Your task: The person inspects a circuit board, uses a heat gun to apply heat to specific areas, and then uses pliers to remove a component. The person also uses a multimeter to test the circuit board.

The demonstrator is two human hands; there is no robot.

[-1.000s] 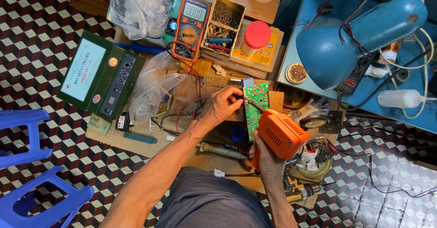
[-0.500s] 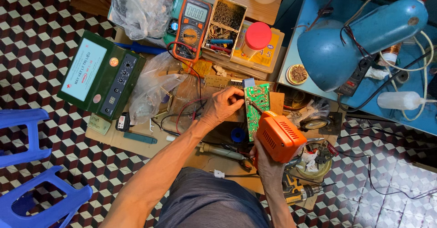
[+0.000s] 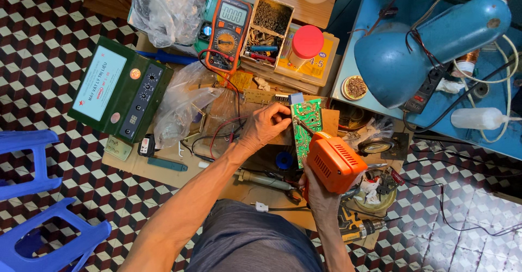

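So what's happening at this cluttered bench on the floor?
A person sits over a cardboard-covered work spot. Their left hand steadies a green printed circuit board, while their right hand grips an orange pistol-shaped soldering gun with its tip aimed at the board. An orange handheld multimeter, a dark green boxed instrument and a blue desk lamp stand around them.

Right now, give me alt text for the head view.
Left hand steadies a green circuit board while the right hand aims an orange soldering gun at it, over a cluttered cardboard mat with a multimeter and blue desk lamp.
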